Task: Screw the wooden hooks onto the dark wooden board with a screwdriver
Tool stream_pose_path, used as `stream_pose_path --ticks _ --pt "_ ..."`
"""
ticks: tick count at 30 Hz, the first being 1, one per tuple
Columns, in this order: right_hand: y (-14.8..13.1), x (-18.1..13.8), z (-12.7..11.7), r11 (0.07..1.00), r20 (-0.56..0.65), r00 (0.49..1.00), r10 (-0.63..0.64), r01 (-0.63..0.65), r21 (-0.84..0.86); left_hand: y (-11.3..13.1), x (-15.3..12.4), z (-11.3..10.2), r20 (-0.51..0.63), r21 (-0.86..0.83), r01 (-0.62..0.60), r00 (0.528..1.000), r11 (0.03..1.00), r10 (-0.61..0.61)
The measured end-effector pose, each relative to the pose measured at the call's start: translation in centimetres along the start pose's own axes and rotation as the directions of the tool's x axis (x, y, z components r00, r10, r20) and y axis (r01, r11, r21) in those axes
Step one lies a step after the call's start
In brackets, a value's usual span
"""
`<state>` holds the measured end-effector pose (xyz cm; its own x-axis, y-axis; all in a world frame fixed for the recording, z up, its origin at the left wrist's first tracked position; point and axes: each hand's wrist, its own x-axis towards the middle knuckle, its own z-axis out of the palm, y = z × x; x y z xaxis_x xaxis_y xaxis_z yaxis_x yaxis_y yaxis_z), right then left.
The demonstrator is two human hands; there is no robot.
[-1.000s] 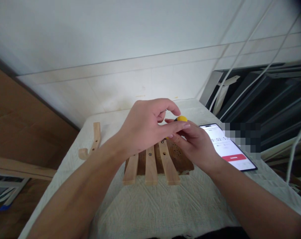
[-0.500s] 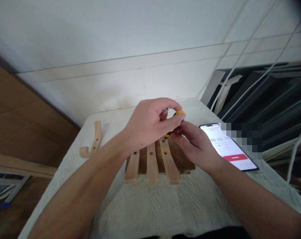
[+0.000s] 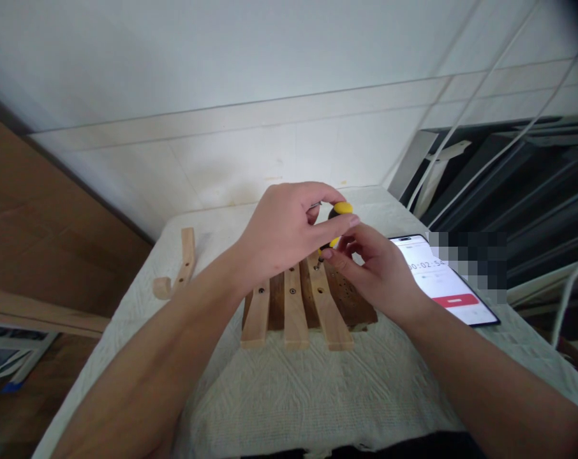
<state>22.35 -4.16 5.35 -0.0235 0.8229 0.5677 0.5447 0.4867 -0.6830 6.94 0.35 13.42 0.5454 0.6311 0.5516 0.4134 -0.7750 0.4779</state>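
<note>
left to right, as i see it through the head camera: a wooden hook (image 3: pixel 187 245) lies on the cloth (image 3: pixel 270 395), with two dark holes in its stem. my left hand (image 3: pixel 286 223) is curled, index finger and thumb closed about the yellow-and-black handle of a screwdriver (image 3: pixel 342 208); a thin metal piece (image 3: pixel 316 204) shows beneath the index finger, mostly hidden. below, three wooden pieces rest side by side across a brown block (image 3: pixel 360 312). in the left piece (image 3: pixel 254 325), the near hole is dark inside, its content unclear to me; in the middle piece (image 3: pixel 296 325), the near hole contains a round screw head; in the right piece (image 3: pixel 335 328), the screwdriver's tip meets the far hole. my right hand (image 3: pixel 377 268) pinches the tool's lower end between thumb and forefinger. at far right lies a lit phone (image 3: pixel 454 280).
</note>
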Motion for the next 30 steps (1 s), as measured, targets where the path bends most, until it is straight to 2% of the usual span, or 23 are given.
stream_pose_path --ticks 5,11,13,16,21,27,30 --pt "-0.35 0.05 0.02 0.998 0.036 0.999 -0.001 -0.001 0.058 -0.44 0.11 -0.02 0.058 -0.043 0.002 0.998 0.999 0.000" --pt "0.10 0.12 0.30 0.994 0.019 0.997 0.070 -0.071 0.079 -0.59 0.04 -0.05 -0.050 0.014 0.048 0.998 0.999 -0.047" --pt "0.27 0.11 0.38 0.991 0.022 0.995 0.095 -0.097 0.094 -0.52 0.05 -0.01 -0.054 0.027 0.056 0.997 0.998 -0.054" --pt "0.27 0.06 0.36 0.989 0.028 0.993 0.112 -0.114 0.094 -0.46 0.09 0.07 -0.025 0.024 0.026 0.999 0.999 -0.025" --pt "-0.10 0.02 0.13 0.991 0.082 0.995 0.064 -0.073 0.116 -0.61 0.15 0.21 0.053 -0.015 0.000 0.999 1.000 0.000" --pt "0.43 0.22 0.49 0.989 0.002 0.991 0.130 -0.130 0.068 -0.73 0.25 0.54 0.035 0.013 0.026 0.999 1.000 -0.026" --pt "0.62 0.28 0.65 0.986 -0.004 0.989 0.145 -0.144 0.082 -0.53 0.27 0.53 0.079 0.011 0.022 0.997 1.000 -0.023"
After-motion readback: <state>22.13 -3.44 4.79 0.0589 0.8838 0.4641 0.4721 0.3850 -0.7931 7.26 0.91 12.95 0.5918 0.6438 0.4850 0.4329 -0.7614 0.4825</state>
